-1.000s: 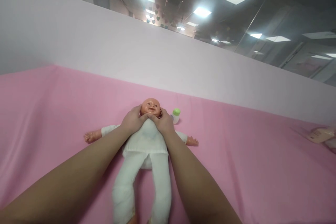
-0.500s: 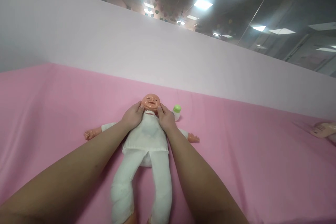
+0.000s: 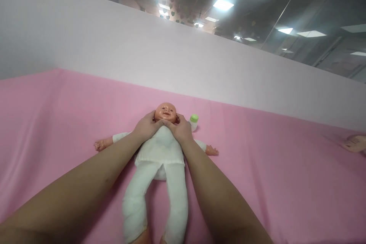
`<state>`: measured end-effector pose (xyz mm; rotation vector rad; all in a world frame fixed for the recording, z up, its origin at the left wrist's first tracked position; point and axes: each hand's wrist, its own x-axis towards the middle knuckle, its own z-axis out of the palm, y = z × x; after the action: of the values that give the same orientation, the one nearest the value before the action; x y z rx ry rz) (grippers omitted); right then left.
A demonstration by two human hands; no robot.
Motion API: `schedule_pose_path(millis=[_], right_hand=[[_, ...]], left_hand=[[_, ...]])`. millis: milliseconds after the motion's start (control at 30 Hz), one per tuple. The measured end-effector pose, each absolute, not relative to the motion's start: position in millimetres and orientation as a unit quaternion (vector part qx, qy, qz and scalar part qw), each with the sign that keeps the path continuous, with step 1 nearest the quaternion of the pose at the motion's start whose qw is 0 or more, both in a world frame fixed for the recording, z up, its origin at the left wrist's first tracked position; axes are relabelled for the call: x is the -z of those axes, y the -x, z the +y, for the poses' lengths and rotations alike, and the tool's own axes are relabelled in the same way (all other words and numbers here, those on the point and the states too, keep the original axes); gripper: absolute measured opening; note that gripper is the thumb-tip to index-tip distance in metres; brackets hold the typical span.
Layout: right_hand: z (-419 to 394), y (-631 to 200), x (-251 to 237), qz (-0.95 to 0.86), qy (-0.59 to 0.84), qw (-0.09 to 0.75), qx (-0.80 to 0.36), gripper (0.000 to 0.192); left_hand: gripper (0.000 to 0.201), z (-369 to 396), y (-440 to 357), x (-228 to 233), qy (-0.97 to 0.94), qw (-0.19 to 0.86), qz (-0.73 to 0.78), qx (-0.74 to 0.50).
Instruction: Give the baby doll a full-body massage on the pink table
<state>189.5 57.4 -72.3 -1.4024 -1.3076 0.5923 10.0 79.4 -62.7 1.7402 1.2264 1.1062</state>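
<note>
A baby doll in white clothes lies on its back on a pink sheet, arms spread, head towards the far wall. My left hand rests on the doll's left shoulder and neck, its thumb under the chin. My right hand lies on the other side of the neck, fingers beside the cheek, thumb meeting the left one below the doll's head. Both hands cup the jaw and touch the doll.
A small white bottle with a green cap stands just right of the doll's head. A pale object lies at the far right edge of the sheet. A white partition wall rises behind the sheet.
My thumbs were together under the chin, slid apart up the cheeks half a second ago, and have now come back together below the chin. The doll has hardly shifted.
</note>
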Motion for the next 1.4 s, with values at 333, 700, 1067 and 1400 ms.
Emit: schedule_pose_path(millis=[333,700,1067,1400], right_hand=[[65,-197,76,-0.537,0.553,0.557,-0.308,0.055],[63,-202,75,-0.558,0.565,0.534,-0.291,0.044],[49,-187,56,-0.621,0.678,0.368,-0.142,0.063],[57,-202,66,-0.639,0.624,0.406,-0.193,0.047]], left_hand=[[0.046,83,-8,67,-0.700,0.325,0.481,-0.416],[0.049,80,-8,63,-0.662,0.377,0.467,-0.448],[0.050,77,-7,58,-0.720,0.319,0.490,-0.375],[0.052,80,-5,61,-0.722,0.301,0.497,-0.376]])
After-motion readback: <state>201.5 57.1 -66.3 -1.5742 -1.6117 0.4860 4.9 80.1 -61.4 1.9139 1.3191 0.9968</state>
